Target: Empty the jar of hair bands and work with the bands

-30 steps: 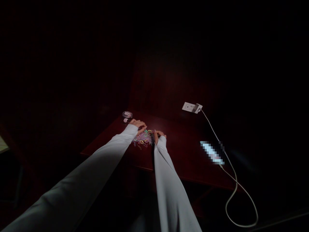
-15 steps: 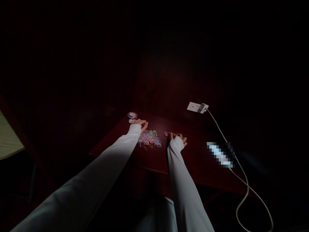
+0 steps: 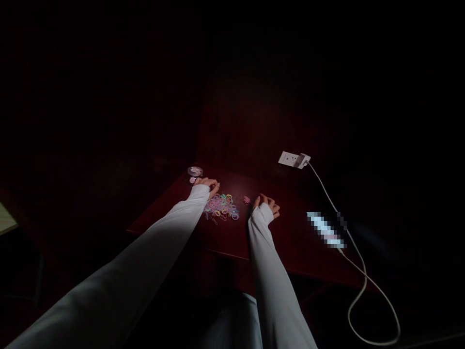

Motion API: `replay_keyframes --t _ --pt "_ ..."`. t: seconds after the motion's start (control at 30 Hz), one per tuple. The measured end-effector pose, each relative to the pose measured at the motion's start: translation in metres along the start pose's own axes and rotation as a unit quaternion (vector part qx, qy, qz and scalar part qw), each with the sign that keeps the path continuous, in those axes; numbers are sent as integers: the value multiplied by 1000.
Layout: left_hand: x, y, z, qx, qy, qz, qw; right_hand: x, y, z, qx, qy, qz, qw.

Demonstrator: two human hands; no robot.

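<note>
A loose pile of small multicoloured elastic bands (image 3: 223,207) lies on the dark red table. My left hand (image 3: 208,184) rests at the pile's upper left edge, palm down, with its fingers loosely bent and apart; nothing shows in them. To the right of the pile is a small pink bunch of bands (image 3: 247,199). Just right of that bunch is my right hand (image 3: 267,203), its fingers spread and slightly curled, with no object visible between them. Behind my left hand stands a small clear round container (image 3: 195,171) with pink in it.
On the wall is a white socket (image 3: 289,159) with a charger (image 3: 302,161) plugged in. Its white cable (image 3: 363,264) loops down past the right side of the table (image 3: 225,245) to a blurred-out bright device (image 3: 326,230). A pale surface (image 3: 5,218) shows at far left.
My right hand has drawn slightly away from the pink bunch, and its fingers have spread. My left hand stays beside the pile. The whole view has shifted a little.
</note>
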State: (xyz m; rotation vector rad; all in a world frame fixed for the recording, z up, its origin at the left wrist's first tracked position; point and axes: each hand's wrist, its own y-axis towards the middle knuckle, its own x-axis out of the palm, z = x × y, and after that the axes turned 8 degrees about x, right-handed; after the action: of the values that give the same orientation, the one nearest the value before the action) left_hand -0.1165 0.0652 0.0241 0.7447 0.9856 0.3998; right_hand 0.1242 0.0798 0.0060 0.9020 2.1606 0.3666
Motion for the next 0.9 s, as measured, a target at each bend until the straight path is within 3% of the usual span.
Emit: replay_keyframes --t 0.2,0.3,0.4,0.5,0.67,0.9 --pt "0 1 0 -5 10 2 1000 -7 -1 -15 -74 -18 -15 997" --pt "-1 1 -1 -2 10 11 1000 -4 -5 -17 -141 -18 -90 986" --pt "-2 2 -4 -15 4 9 1000 -2 -15 -21 -238 -20 -172 956" --pt "-3 3 -7 -25 -5 -1 1000 -4 -25 -29 -317 -33 -198 927" --pt "-6 6 -4 -37 0 -24 999 -8 -32 -39 -342 -45 -187 920" --pt "-9 7 7 -38 -7 3 999 -6 -46 -54 -319 18 -220 922"
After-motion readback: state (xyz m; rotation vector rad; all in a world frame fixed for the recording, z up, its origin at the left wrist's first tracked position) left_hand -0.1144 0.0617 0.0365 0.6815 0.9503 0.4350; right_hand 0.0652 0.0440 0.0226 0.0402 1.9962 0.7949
